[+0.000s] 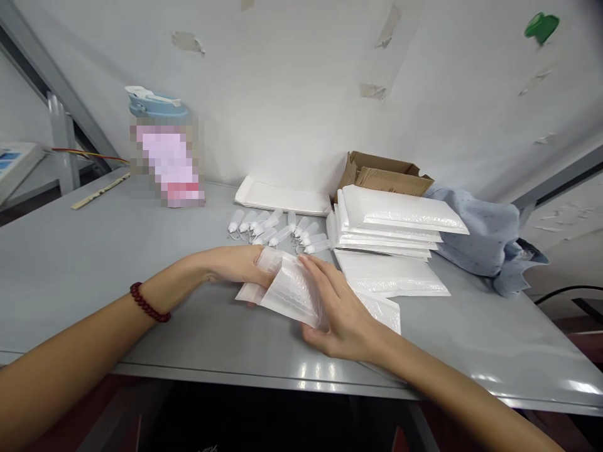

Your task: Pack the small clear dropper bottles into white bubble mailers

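Observation:
A white bubble mailer [294, 292] is held up over the front of the grey table, its mouth facing left and spread apart. My left hand [238, 267], with a dark red bead bracelet on the wrist, grips it at the mouth. The left thumb reaches into the opening, and most of the other fingers are hidden behind the flap. My right hand [336, 307] is wrapped round the mailer's right end, fingers on top and thumb below. Just beyond the hands lie several small translucent squeeze bottles [277, 229] in a loose group. Whether anything is inside the mailer is hidden.
Right of my hands stands a stack of white bubble mailers [400, 213], with more mailers [396, 273] lying before it. Behind are a cardboard box [386, 179], flat white envelopes [282, 196] and a pale blue cloth [475, 232]. A blue-lidded bottle [160, 107], partly pixelated, stands back left.

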Demonstrator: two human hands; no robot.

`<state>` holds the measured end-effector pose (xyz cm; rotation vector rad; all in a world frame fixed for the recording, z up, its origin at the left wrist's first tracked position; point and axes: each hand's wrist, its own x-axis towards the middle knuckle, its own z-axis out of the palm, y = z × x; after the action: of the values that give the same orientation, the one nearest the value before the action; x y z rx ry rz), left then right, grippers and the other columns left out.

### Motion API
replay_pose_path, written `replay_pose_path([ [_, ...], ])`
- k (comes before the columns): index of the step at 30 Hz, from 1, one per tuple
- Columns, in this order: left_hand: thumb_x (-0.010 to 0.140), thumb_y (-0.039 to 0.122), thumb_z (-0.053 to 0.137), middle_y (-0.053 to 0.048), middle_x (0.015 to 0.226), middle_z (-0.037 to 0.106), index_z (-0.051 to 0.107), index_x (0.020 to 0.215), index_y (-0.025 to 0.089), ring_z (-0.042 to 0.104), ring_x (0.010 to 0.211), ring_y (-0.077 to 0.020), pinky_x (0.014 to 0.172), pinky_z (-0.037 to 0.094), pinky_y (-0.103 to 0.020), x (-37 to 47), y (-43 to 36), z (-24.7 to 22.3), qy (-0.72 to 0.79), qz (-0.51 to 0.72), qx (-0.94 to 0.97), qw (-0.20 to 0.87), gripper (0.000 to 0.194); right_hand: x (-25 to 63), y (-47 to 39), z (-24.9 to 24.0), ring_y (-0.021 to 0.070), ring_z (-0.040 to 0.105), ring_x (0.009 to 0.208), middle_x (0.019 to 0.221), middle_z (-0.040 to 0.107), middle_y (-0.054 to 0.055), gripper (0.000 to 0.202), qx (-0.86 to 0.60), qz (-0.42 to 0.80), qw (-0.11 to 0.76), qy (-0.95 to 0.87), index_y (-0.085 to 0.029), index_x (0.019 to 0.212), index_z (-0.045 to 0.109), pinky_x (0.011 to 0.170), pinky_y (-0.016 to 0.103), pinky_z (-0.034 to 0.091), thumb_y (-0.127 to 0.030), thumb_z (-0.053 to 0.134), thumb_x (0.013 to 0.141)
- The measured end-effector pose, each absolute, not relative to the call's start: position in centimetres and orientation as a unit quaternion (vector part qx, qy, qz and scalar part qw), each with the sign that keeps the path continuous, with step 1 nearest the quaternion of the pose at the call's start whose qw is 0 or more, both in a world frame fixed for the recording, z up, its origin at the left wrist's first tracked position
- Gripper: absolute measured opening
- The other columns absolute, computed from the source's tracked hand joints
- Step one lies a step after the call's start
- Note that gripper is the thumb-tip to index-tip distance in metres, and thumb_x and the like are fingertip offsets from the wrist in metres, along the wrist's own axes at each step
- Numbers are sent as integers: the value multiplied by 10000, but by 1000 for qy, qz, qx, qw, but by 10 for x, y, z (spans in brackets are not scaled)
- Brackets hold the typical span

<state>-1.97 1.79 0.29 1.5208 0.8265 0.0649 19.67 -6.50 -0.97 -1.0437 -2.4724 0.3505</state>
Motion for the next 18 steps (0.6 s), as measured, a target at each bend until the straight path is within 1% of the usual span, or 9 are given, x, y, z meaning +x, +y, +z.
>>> replay_pose_path([
  [3, 701, 338, 637, 11, 582, 622, 658, 675, 166, 580, 543, -138, 487, 425, -193, -26, 24, 4, 389, 9, 688, 613, 175, 198, -64, -10, 257, 299, 1297, 1379, 333, 164, 811, -373, 132, 223, -891, -132, 1404, 151, 1035, 434, 352, -206, 567, 711],
  [8, 723, 444, 608, -20, 598, 643, 618, 643, 178, 600, 554, -156, 546, 476, -241, -48, 42, 14, 442, 28, 704, 556, 277, 200, -60, -10, 253, 346, 1266, 1337, 363, 157, 704, -376, 141, 242, -883, -160, 1363, 221, 1011, 431, 383, -173, 551, 741],
  [9, 731, 455, 589, -26, 593, 643, 609, 638, 175, 602, 554, -163, 552, 477, -251, -54, 45, 16, 475, 46, 713, 514, 296, 200, -60, -10, 255, 351, 1262, 1334, 363, 155, 694, -380, 141, 243, -881, -168, 1357, 225, 1005, 434, 390, -165, 547, 743],
  [11, 740, 457, 555, -30, 600, 634, 602, 644, 161, 608, 586, -178, 575, 461, -257, -63, 51, 16, 568, 105, 733, 359, 315, 201, -60, -9, 262, 358, 1257, 1334, 359, 152, 688, -389, 143, 241, -878, -182, 1353, 223, 993, 443, 401, -157, 541, 743],
  [13, 750, 443, 522, -31, 680, 635, 618, 724, 141, 616, 691, -201, 644, 440, -264, -70, 57, 14, 632, 161, 737, 180, 318, 201, -60, -9, 265, 362, 1254, 1338, 354, 149, 691, -396, 145, 235, -876, -189, 1352, 220, 991, 447, 403, -150, 535, 738],
  [14, 748, 436, 515, -36, 749, 641, 626, 793, 134, 613, 759, -217, 682, 431, -272, -73, 59, 11, 644, 178, 733, 123, 325, 201, -60, -9, 267, 363, 1254, 1340, 351, 148, 694, -398, 146, 231, -876, -191, 1353, 218, 992, 449, 401, -150, 534, 736],
  [15, 744, 434, 515, -41, 820, 643, 625, 865, 132, 603, 818, -231, 714, 422, -278, -74, 61, 7, 647, 188, 732, 97, 343, 201, -60, -9, 269, 362, 1254, 1343, 347, 146, 697, -400, 146, 228, -876, -193, 1354, 216, 994, 454, 398, -152, 533, 735],
  [16, 735, 433, 525, -47, 868, 642, 619, 918, 135, 593, 852, -238, 729, 416, -280, -75, 64, 4, 647, 192, 731, 98, 363, 201, -60, -9, 272, 360, 1256, 1346, 343, 146, 700, -401, 146, 225, -876, -196, 1356, 213, 994, 459, 396, -156, 533, 734],
  [18, 688, 425, 577, -52, 844, 647, 624, 900, 140, 586, 814, -233, 698, 411, -272, -76, 67, -4, 651, 194, 723, 130, 359, 200, -60, -9, 283, 353, 1261, 1353, 333, 150, 709, -404, 146, 221, -876, -199, 1359, 204, 993, 474, 392, -166, 534, 732],
])
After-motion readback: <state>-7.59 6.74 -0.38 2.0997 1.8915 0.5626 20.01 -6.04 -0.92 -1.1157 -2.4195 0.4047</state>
